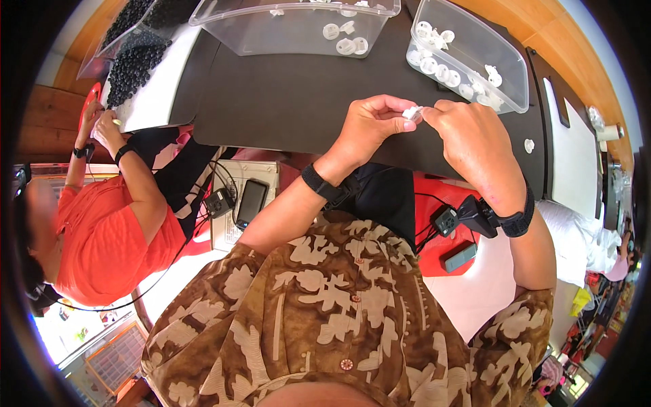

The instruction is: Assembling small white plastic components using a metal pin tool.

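Between thumb and fingers, my left hand pinches a small white plastic part above the dark table. My right hand meets it from the other side, its thumb and forefinger closed at the part's right edge. My fingers cover much of the piece, so its full shape is hidden. Beyond my right hand stands a clear plastic bin with several round white plastic parts inside. One loose white part lies on the table to the right of my right hand.
Another clear bin with white parts stands at the far edge. At left, a co-worker in a red shirt works beside a heap of small black pieces. A phone lies left of my lap; a red stool is below.
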Action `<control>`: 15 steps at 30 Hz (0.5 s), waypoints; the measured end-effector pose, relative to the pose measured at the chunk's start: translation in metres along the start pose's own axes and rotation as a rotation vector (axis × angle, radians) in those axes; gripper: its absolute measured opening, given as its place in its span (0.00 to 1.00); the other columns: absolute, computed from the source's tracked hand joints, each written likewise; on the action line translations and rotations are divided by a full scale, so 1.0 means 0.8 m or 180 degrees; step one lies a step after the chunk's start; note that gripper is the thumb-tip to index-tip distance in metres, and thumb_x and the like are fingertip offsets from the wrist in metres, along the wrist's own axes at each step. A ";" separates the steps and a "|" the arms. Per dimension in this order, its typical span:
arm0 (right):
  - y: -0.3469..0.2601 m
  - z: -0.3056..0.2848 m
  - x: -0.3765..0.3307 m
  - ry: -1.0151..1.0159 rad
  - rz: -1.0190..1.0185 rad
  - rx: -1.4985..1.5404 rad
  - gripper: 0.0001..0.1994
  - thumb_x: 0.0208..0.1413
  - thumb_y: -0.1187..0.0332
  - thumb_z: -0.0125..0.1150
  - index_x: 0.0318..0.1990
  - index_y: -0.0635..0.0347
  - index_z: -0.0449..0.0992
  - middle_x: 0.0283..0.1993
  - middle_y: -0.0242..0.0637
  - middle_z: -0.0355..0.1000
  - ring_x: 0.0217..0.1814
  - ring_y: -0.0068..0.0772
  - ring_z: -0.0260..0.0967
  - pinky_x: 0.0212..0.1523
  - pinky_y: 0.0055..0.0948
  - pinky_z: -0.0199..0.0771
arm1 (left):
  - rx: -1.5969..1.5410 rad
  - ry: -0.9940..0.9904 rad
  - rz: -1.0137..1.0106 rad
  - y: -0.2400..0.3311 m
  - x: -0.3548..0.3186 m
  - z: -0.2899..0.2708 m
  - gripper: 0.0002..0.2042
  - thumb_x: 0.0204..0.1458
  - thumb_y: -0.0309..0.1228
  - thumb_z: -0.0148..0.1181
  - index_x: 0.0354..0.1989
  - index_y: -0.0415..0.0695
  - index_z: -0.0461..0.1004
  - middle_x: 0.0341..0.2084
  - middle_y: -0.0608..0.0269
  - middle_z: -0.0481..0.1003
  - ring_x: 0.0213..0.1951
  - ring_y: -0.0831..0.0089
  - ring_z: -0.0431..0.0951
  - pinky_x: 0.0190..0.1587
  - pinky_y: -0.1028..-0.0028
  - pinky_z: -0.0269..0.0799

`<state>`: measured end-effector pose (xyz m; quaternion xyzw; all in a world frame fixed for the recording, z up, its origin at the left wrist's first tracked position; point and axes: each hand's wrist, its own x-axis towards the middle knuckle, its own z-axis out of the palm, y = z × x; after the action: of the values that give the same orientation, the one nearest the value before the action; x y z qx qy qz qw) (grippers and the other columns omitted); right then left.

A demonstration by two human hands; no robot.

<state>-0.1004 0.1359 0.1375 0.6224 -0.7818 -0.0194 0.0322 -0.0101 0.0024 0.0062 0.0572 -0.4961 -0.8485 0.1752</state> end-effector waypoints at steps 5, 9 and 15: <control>0.000 -0.001 0.001 -0.0013 -0.0028 0.0037 0.06 0.45 0.77 0.54 0.28 0.61 0.77 0.28 0.43 0.73 0.30 0.48 0.73 0.31 0.41 0.73 | 0.0189 0.0051 -0.0094 0.000 0.000 0.000 0.11 0.48 0.17 0.62 0.41 0.36 0.75 0.38 0.59 0.77 0.40 0.75 0.77 0.49 0.73 0.74; 0.010 -0.002 0.003 0.0039 0.0105 0.0140 0.08 0.46 0.77 0.53 0.33 0.59 0.78 0.29 0.41 0.73 0.31 0.48 0.73 0.31 0.42 0.72 | -0.0214 -0.0040 -0.0204 -0.001 0.005 -0.002 0.11 0.50 0.19 0.61 0.43 0.36 0.74 0.40 0.58 0.77 0.42 0.71 0.78 0.48 0.71 0.76; -0.007 0.008 -0.023 0.0633 0.0740 0.0542 0.14 0.47 0.77 0.52 0.42 0.56 0.78 0.31 0.40 0.73 0.31 0.48 0.72 0.32 0.42 0.73 | -0.0782 0.0037 -0.0405 0.006 0.004 -0.005 0.13 0.52 0.23 0.61 0.46 0.38 0.71 0.42 0.56 0.76 0.44 0.66 0.78 0.48 0.71 0.77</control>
<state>-0.0911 0.1522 0.1304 0.5272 -0.8403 0.1124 0.0586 -0.0110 -0.0040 0.0082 0.0717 -0.3829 -0.9119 0.1295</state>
